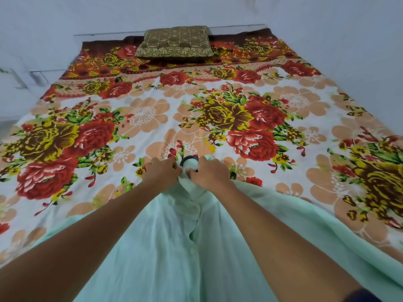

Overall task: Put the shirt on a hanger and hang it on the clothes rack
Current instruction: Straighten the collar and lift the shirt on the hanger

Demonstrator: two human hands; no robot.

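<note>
Your pale mint-green shirt (174,247) lies spread front-up on the bed (218,118), its buttoned placket running toward you down the middle and its collar pointing toward the far end. Your left hand (162,171) and right hand (210,171) sit side by side at the collar, nearly touching, each with its fingers (174,167) curled shut on the shirt fabric at the neck opening. Between your two hands the dark curved hook of the hanger (189,158) pokes out above the collar; the rest of it is hidden under the cloth. The floral bedsheet (87,131) covers the bed, and a brown patterned pillow (175,42) rests at the far end by the wall.
</note>
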